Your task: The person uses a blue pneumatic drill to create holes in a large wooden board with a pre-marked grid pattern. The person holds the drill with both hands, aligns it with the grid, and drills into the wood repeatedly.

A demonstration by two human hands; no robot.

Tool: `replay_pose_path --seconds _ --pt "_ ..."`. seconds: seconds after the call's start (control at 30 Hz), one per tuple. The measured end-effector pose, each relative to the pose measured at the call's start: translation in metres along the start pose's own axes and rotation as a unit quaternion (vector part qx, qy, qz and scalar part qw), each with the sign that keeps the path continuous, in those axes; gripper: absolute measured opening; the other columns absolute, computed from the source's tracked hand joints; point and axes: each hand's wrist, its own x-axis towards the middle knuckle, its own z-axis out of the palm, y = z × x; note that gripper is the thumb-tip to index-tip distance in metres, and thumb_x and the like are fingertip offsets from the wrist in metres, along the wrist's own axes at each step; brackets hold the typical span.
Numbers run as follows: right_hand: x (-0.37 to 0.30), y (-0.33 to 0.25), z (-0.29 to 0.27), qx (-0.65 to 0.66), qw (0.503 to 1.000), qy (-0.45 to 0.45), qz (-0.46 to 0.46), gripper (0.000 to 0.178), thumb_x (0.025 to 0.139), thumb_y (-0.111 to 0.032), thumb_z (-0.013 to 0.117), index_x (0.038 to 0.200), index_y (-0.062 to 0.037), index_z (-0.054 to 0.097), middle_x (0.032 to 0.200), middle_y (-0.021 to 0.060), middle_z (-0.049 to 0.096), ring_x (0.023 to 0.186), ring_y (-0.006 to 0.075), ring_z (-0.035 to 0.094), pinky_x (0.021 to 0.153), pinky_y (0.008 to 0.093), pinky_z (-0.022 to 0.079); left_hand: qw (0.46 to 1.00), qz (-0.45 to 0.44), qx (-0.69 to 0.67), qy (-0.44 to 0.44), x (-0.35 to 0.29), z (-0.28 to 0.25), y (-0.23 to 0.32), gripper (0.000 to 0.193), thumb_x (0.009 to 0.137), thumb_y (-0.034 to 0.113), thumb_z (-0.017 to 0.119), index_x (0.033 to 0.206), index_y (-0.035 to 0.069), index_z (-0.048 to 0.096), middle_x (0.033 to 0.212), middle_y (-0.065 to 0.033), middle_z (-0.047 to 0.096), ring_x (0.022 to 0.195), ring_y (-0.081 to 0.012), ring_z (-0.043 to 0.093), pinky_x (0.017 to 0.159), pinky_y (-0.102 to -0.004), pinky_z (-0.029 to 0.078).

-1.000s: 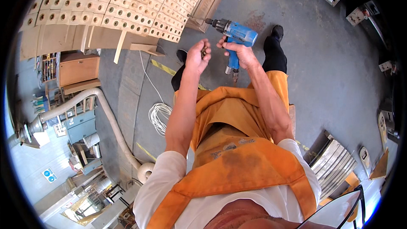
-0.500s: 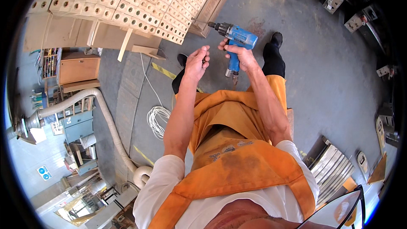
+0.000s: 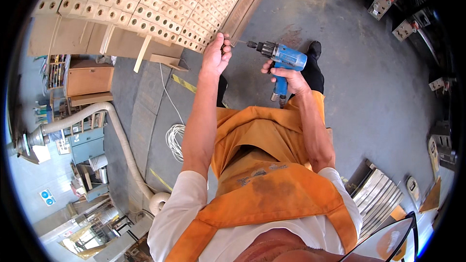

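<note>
My right hand (image 3: 291, 78) is wrapped round the handle of a blue pistol-grip power driver (image 3: 291, 59). Its dark chuck and thin bit point left, toward my left hand (image 3: 217, 57). The bit's tip is close to those fingers; whether they touch is unclear. My left hand is closed, thumb and fingertips together, over something small and dark I cannot make out. Behind it is the near right corner of a large stack of pale wooden blocks (image 3: 194, 12) with round holes. Some holes near the front hold dark metal-looking rings (image 3: 154, 27).
Wooden strips (image 3: 142, 53) jut from beneath the stack. On the floor lie a coiled white cable (image 3: 174, 141) and a ribbed hose (image 3: 124, 138). Curved slats (image 3: 376, 191) are piled at the lower right. Machinery with metal boxes (image 3: 381, 6) lines the right side.
My left hand has moved up and slightly left, to the stack's corner. The driver in my right hand has shifted right and a little down, away from the stack.
</note>
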Motion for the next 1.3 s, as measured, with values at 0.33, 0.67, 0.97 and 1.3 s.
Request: replay_pose_path --seconds 0.33,0.67,0.97,1.3 --pt "0.012 0.006 0.022 0.019 0.998 0.033 -0.046 0.029 0.082 -0.003 0.067 0.109 -0.0045 0.058 0.104 0.008 0.065 0.102 0.022 0.064 0.07 0.028 0.049 0.998 0.027 0.027 0.045 0.021 0.02 0.007 0.024 0.101 0.028 0.046 0.106 0.007 0.056 0.077 0.0007 0.049 0.063 -0.0079 0.044 0.047 -0.0203 0.034" --pt "0.035 -0.005 0.039 0.006 0.998 0.039 -0.04 0.028 0.081 -0.004 0.066 0.107 -0.0034 0.058 0.101 0.0076 0.066 0.101 0.022 0.065 0.068 0.0279 0.049 0.996 0.02 -0.07 0.045 0.027 0.014 0.003 0.02 0.099 0.018 0.045 0.11 0.003 0.054 0.084 -0.002 0.053 0.065 -0.0102 0.046 0.048 -0.0207 0.035" --pt "0.038 -0.011 0.042 -0.043 0.997 0.039 -0.051 0.028 0.081 -0.008 0.067 0.108 -0.0054 0.059 0.102 0.0066 0.066 0.099 0.0208 0.065 0.072 0.0305 0.048 0.998 -0.052 0.005 0.039 -0.016 0.004 -0.03 0.023 0.099 0.021 0.046 0.108 0.001 0.052 0.085 -0.0042 0.055 0.062 -0.0102 0.047 0.044 -0.019 0.034" --pt "0.036 -0.006 0.037 -0.017 0.998 0.037 -0.053 0.026 0.081 -0.01 0.068 0.106 -0.0079 0.061 0.102 0.0031 0.066 0.099 0.0176 0.063 0.074 0.0309 0.047 0.993 -0.109 0.054 0.004 -0.038 -0.001 -0.026 0.027 0.1 0.022 0.045 0.111 -0.002 0.052 0.083 -0.0045 0.053 0.061 -0.0086 0.045 0.045 -0.0187 0.034"
